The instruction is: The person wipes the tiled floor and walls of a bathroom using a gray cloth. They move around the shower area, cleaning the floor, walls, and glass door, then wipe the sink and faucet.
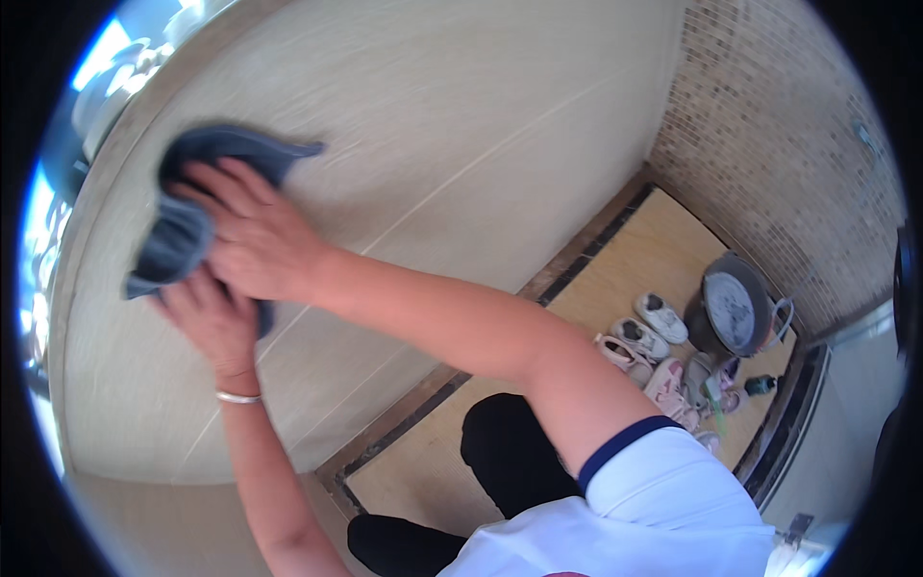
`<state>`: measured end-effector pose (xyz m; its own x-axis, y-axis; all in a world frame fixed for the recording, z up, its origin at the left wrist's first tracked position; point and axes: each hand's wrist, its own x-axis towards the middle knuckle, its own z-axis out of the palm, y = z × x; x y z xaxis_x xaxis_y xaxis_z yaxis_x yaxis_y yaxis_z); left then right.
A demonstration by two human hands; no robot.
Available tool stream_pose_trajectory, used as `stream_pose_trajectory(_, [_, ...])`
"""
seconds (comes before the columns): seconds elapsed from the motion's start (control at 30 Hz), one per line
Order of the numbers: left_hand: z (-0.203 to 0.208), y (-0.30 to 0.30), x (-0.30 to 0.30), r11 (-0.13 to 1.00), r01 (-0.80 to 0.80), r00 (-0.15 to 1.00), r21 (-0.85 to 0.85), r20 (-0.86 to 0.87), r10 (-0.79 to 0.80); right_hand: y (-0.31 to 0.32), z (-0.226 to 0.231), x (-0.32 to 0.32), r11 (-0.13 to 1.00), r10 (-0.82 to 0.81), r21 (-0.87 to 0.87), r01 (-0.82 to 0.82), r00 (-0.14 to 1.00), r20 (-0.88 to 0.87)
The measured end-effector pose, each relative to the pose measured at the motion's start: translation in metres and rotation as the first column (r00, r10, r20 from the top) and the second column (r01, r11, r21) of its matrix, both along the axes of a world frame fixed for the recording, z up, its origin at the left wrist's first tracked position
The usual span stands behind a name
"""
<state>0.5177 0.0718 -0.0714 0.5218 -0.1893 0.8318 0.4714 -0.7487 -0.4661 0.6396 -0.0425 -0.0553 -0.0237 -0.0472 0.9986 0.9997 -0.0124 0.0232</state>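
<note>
A dark blue-grey cloth (240, 144) is seen at the upper left of the frame, against the pale wall (461, 115). It is partly covered by the right hand (260, 236), with fingers stretched over it; its lower edge is touched by the left hand (212, 322). Because of blur, it cannot be told whether either grip is clenched on it. At the right, shoes (661, 319) and a dark bucket (707, 322) are placed on the tan floor (625, 240).

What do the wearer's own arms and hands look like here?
The left hand and right hand are ungloved. A silver-coloured bangle circles the left wrist. The right arm has a short white sleeve with navy trim.
</note>
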Motion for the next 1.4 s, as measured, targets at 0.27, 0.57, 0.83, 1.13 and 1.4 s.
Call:
stream_pose_trajectory(0.27, [-0.059, -0.009, 0.0, 0.996, 0.089, 0.996, 0.017, -0.012, -0.088, -0.011, -0.065, -0.003, 0.988, -0.029, -0.151, 0.022, 0.999, -0.043])
stream_pose_trajectory(0.57, [-0.065, -0.062, 0.052, 0.971, 0.172, 0.959, -0.169, -0.194, -0.204, -0.066, -0.094, 0.045, 0.983, -0.074, -0.179, 0.046, 0.986, -0.151])
stream_pose_trajectory(0.83, [-0.013, -0.123, 0.141, 0.971, 0.214, 0.964, -0.108, -0.135, -0.228, -0.104, -0.06, 0.129, 0.979, -0.201, -0.063, 0.192, 0.964, -0.176])
stream_pose_trajectory(1.13, [-0.095, -0.135, 0.15, 0.946, 0.273, 0.866, -0.178, -0.384, -0.322, -0.146, -0.183, 0.131, 0.942, -0.256, -0.3, 0.148, 0.895, -0.364])
stream_pose_trajectory(1.4, [0.01, -0.158, 0.203, 0.975, 0.14, 0.987, 0.17, -0.103, -0.123, -0.129, -0.044, 0.183, 0.961, -0.174, 0.17, 0.22, 0.953, -0.248])
